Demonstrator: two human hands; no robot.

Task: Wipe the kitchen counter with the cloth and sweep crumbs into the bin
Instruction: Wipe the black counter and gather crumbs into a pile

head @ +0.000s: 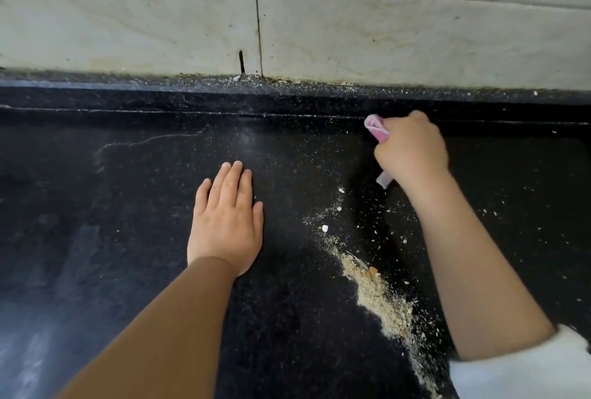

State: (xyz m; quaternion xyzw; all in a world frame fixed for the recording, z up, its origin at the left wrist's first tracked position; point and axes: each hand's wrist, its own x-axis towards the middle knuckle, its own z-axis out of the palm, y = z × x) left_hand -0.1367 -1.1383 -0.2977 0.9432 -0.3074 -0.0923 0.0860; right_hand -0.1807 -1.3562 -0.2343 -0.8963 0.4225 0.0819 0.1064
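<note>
A black stone counter (128,270) fills the view. My right hand (412,149) is closed around a bunched pink cloth (375,128), pressed on the counter near the back ledge; a cloth end pokes out below the fist. A tan band of crumbs (380,296) runs diagonally from mid-counter toward the lower right, between my arms, with white flecks scattered around it. My left hand (227,222) lies flat on the counter, palm down, fingers together, holding nothing. No bin is in view.
A raised dark ledge (192,98) runs along the back under a pale marble wall (383,40). Fine crumbs line the seam (287,82) where wall meets ledge. Pale smears mark the counter at far left.
</note>
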